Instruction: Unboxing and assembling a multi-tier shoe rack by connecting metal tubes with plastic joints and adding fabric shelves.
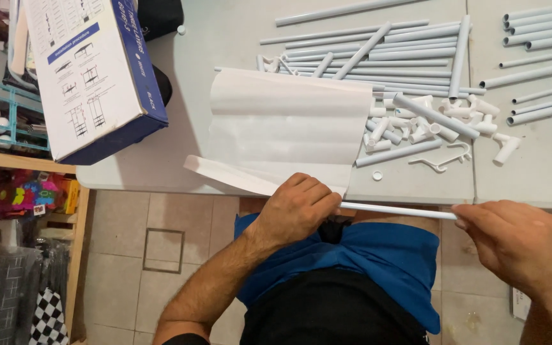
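below the near edge of the bench [161,166], over the person's lap, the left hand [298,207] is curled shut around one end of a thin white rod [394,210] where it meets the folded white sheet [282,124]. the right hand [512,239] is closed on the same rod further along, thumb and fingers pinching it, and the rod runs level between the two hands and on past the right one toward the picture's edge. the white sheet lies half on the bench, its near flap hanging over the edge at the left hand. beyond it on the bench lie many long grey tubes [384,54] and a heap of short white connectors [429,121]. a blue and white cardboard box [91,70] stands tilted at the bench's far left corner. tiled floor [129,255] shows below, beside blue cloth [384,255] on the lap.
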